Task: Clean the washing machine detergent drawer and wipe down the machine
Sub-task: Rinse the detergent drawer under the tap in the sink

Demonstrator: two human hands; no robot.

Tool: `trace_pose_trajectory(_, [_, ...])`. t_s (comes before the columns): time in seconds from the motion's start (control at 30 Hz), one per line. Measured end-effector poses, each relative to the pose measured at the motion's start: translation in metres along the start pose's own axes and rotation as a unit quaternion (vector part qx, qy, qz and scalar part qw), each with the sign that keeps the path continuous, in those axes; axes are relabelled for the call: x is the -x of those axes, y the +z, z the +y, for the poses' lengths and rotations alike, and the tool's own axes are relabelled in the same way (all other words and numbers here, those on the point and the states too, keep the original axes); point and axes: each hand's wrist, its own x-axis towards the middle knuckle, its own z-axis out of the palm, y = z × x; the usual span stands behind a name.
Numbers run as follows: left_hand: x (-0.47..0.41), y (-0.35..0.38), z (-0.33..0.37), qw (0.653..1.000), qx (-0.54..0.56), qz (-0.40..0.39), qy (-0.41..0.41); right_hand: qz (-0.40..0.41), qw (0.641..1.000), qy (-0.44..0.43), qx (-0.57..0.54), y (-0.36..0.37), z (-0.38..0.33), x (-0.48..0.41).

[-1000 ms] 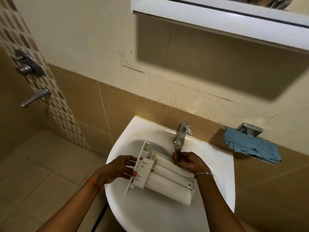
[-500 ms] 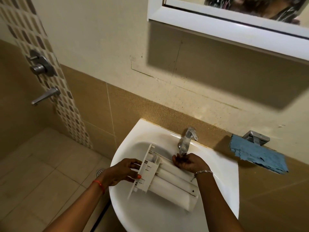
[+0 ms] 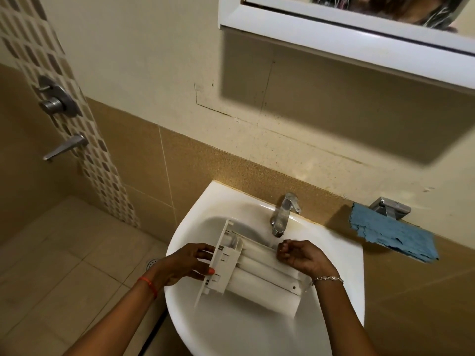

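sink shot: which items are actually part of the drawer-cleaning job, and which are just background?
In use:
- detergent drawer, held over the sink
- left hand gripping the drawer's front panel
- right hand on its upper edge, under the tap
- blue cloth on the wall holder, likely for wiping

Background:
- shower valve and lever
- mirror frame
- floor drain

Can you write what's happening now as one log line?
left hand: holds drawer front | right hand: on drawer, under tap | drawer: over sink | water: not visible
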Motion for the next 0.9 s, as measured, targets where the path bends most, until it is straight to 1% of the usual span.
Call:
trace_pose_trajectory(0.13, [-0.001, 0.0, 0.002, 1.0, -0.003, -0.003, -0.002, -0.052, 0.994, -0.011, 0.092, 0.037, -0.001, 0.02])
trace_pose_trajectory(0.23, [-0.001, -0.001, 0.004, 1.0, 0.003, -0.003, -0.006, -0.103, 0.977, -0.033, 0.184, 0.069, 0.003, 0.027])
trace_pose_trajectory(0.27, [0.0, -0.001, 0.003, 1.0, 0.004, -0.002, -0.007, -0.105, 0.969, -0.042, 0.222, 0.077, 0.006, 0.026])
trace_pose_trajectory(0.37, [0.003, 0.0, 0.002, 1.0, 0.006, -0.003, -0.006, -0.076, 0.949, -0.076, 0.297, 0.093, 0.014, 0.021])
trace_pose_trajectory(0.5, [0.006, 0.002, -0.001, 1.0, 0.009, -0.002, 0.0, -0.014, 0.943, -0.125, 0.307, 0.095, 0.019, 0.017])
trace_pose_trajectory(0.6, [0.007, 0.003, -0.003, 1.0, 0.007, -0.002, 0.004, 0.004, 0.929, -0.165, 0.332, 0.092, 0.023, 0.022])
trace_pose_trajectory(0.7, [0.008, 0.004, -0.002, 1.0, 0.006, 0.006, 0.015, 0.003, 0.905, -0.191, 0.379, 0.096, 0.037, 0.032])
trace_pose_trajectory(0.77, [0.01, 0.004, -0.001, 1.0, 0.006, 0.01, 0.026, -0.009, 0.882, -0.215, 0.42, 0.101, 0.05, 0.035])
trace_pose_trajectory(0.83, [0.011, 0.005, 0.0, 0.999, -0.004, 0.013, 0.04, -0.002, 0.847, -0.241, 0.474, 0.106, 0.063, 0.035])
trace_pose_trajectory(0.9, [0.014, 0.008, 0.002, 0.998, -0.015, 0.006, 0.061, 0.033, 0.799, -0.273, 0.535, 0.109, 0.074, 0.031])
